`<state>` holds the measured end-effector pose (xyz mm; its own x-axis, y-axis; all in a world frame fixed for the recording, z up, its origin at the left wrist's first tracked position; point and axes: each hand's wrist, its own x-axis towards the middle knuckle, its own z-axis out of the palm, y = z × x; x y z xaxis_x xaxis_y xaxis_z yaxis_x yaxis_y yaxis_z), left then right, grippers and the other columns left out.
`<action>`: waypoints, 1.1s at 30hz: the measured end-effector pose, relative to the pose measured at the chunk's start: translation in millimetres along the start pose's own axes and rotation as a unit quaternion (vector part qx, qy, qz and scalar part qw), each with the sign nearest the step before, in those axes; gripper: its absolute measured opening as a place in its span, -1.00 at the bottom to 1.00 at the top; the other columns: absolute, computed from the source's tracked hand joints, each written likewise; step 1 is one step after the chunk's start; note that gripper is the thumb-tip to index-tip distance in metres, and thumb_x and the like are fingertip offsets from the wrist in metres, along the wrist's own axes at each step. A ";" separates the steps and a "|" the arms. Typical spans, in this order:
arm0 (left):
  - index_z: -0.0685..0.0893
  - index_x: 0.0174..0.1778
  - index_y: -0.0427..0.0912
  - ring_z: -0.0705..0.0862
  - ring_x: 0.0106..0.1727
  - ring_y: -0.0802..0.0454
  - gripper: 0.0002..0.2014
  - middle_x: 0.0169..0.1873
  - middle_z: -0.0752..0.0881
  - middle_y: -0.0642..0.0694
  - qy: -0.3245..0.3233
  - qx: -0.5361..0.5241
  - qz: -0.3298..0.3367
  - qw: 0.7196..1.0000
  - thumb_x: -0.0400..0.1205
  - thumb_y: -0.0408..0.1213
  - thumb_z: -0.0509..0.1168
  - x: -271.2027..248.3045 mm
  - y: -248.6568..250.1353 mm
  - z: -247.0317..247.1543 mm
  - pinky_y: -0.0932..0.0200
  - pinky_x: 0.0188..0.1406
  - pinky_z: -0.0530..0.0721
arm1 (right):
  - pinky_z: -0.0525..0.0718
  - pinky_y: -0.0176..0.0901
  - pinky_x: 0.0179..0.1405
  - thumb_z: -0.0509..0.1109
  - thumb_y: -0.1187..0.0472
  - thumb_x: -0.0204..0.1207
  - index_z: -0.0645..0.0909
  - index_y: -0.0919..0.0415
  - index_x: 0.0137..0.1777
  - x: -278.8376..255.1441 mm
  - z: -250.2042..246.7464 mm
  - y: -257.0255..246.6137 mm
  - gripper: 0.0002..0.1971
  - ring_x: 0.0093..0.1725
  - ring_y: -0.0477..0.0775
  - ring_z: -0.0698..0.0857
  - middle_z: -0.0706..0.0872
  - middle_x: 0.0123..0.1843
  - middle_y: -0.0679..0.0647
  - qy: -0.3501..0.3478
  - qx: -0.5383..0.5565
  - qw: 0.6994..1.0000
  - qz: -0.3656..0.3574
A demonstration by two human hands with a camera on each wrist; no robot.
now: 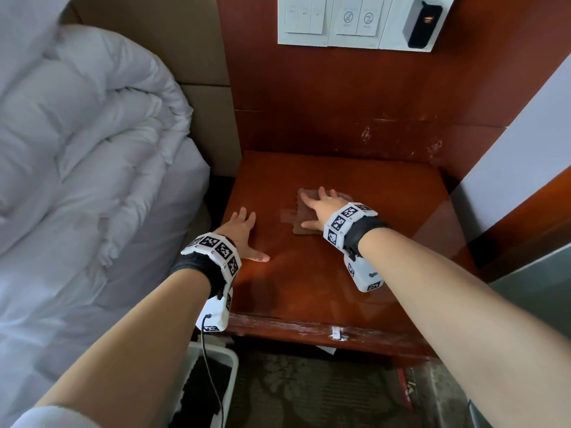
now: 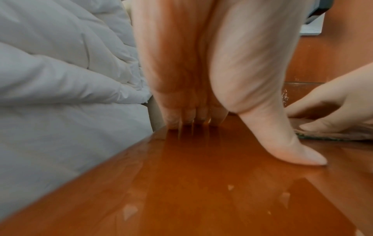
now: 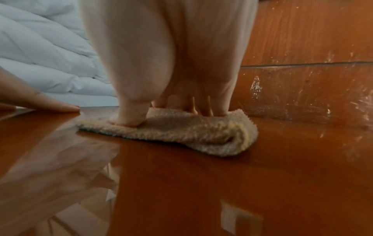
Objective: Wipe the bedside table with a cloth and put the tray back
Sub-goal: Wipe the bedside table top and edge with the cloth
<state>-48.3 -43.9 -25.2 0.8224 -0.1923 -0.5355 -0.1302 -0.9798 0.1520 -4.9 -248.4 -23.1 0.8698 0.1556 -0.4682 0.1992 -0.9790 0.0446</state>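
On the bedside table (image 1: 355, 273), close to its front edge, the wood is shiny and red-brown. A small metal bit (image 1: 337, 334) sits on that front edge. Below the table's front left corner there is a white bin (image 1: 230, 366) on the floor.

A bit further in, by the table's left edge, the left hand (image 1: 242, 234) lies flat on the wood. Its fingers (image 2: 193, 114) are straight and close together, with the tips down on the top. Its thumb (image 2: 282, 143) sticks out to the side toward the cloth.

Near the middle of the table lies the cloth (image 3: 181, 131). It is brown, fuzzy and folded. The right hand (image 1: 323, 206) presses down on it with a flat palm. Its fingers (image 1: 309, 197) are straight and spread a little, and the thumb (image 3: 129, 118) pushes into the cloth too. The 2 hands are near but apart.

I cannot see the tray in any view.

To the left of the table is a bed with a puffy white quilt (image 1: 77, 149). Behind the table stands a red wood wall panel (image 1: 355, 103) with pale scratch marks low down. High on it, above the table, is a white switch plate (image 1: 355, 23) with a black box (image 1: 423, 24) on its right end.
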 end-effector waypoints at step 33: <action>-0.29 0.66 0.00 -0.29 0.68 -0.13 0.24 0.63 -0.39 -0.17 -0.023 0.079 0.071 0.994 0.32 0.33 0.42 15.3 132.1 17.8 -0.47 0.54 -0.03 | 0.04 0.27 0.65 0.15 -0.23 0.61 -0.25 -0.17 0.67 -83.1 41.7 156.2 -0.22 0.69 0.34 -0.16 -0.22 0.72 0.14 -0.032 0.090 0.988 0.123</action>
<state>-62.8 -177.3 -28.1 0.7632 -0.3289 -0.5561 -0.3328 -0.9379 0.0981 -64.9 -419.7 -14.1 0.8503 -0.0934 -0.5179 -0.1037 -0.9946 0.0092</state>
